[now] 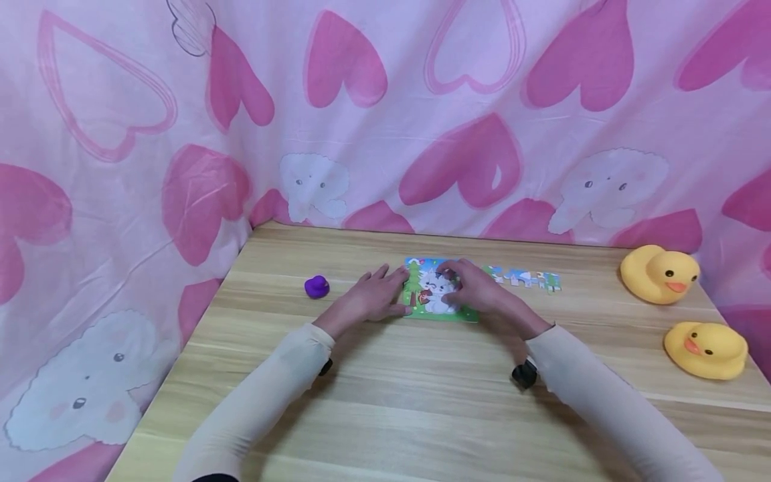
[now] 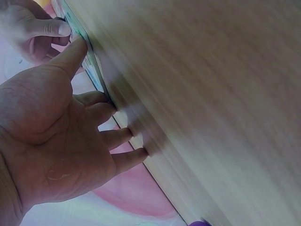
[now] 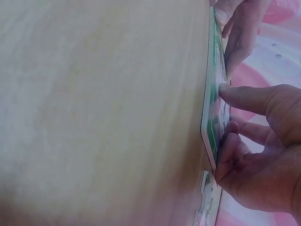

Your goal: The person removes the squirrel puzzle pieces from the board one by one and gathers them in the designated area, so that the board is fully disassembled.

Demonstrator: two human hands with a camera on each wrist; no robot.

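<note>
A jigsaw puzzle point(image 1: 415, 304) with a cartoon animal, trees and a green border lies flat on the wooden table. My left hand point(image 1: 376, 294) rests at its left edge, fingers stretched out over the table and thumb on the puzzle's near left corner. From the right, my right hand point(image 1: 476, 288) reaches over the puzzle. In the right wrist view its thumb point(image 3: 240, 96) touches the picture near the front edge, apart from the index finger, while the other fingers bend in. Loose puzzle pieces point(image 1: 524, 278) lie just right of the puzzle.
A small purple rubber duck point(image 1: 316, 286) sits left of my left hand. Two yellow rubber ducks, one farther back point(image 1: 656, 274) and one nearer point(image 1: 705, 350), stand at the table's right side. A pink heart-patterned curtain point(image 1: 361, 154) hangs behind the wooden table point(image 1: 415, 395).
</note>
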